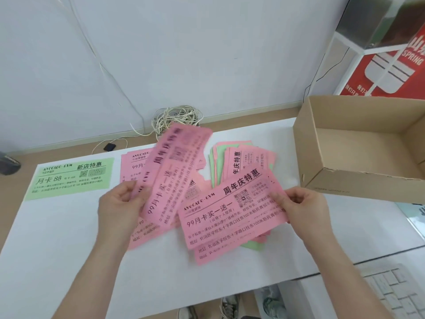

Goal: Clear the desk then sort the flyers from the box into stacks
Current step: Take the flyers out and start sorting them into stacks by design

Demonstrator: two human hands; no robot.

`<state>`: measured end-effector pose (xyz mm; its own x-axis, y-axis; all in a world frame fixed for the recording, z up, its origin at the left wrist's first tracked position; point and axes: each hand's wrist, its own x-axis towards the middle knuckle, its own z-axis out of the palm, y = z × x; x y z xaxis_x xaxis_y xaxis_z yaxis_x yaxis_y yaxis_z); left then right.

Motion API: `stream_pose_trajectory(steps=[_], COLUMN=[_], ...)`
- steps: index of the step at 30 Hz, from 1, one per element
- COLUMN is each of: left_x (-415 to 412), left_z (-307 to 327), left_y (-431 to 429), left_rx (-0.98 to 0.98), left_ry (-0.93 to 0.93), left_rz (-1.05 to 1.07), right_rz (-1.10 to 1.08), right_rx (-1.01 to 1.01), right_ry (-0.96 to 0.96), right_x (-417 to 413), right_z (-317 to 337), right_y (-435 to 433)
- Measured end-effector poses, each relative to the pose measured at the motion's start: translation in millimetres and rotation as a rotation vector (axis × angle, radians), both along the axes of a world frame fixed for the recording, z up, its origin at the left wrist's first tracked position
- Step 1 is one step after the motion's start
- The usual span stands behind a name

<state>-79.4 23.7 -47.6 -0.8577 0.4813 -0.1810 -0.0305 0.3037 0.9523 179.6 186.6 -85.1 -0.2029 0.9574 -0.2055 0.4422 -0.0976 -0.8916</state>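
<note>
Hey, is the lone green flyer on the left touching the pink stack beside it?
Apart. The head view shows a strip of white desk between the green flyer and the pink stack.

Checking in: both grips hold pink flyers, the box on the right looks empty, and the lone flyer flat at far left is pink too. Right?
Not quite. The head view shows the lone flyer at far left is green, not pink. The rest stands: the left grip and right grip each hold pink flyers, and the box looks empty.
</note>
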Motion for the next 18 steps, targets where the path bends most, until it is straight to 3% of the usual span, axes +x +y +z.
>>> stream_pose_trajectory(steps=[2, 4, 7, 11, 14, 18], left_x=[-7, -5, 12, 31, 36, 32], left_z=[1, -4, -19, -30, -29, -26], left_y=[-10, -15, -9, 10, 15, 6], left_rx=[0.027, -0.136, -0.371, -0.492, -0.494, -0.381], left_ry=[-0.117, -0.102, 0.124, 0.487, 0.473, 0.357], left_rz=[-0.037, -0.220, -0.462, -0.630, -0.640, -0.526], right_rz=[-0.016, -0.011, 0.023, 0.088, 0.081, 0.231], right_rx=[0.000, -0.011, -0.018, -0.034, -0.053, -0.077], right_ry=[0.018, 0.049, 0.078, 0.172, 0.264, 0.171], right_x=[-1, -4, -5, -5, -4, 6], right_z=[-3, -4, -7, -4, 0, 5], right_y=[-3, -6, -11, -18, -21, -15])
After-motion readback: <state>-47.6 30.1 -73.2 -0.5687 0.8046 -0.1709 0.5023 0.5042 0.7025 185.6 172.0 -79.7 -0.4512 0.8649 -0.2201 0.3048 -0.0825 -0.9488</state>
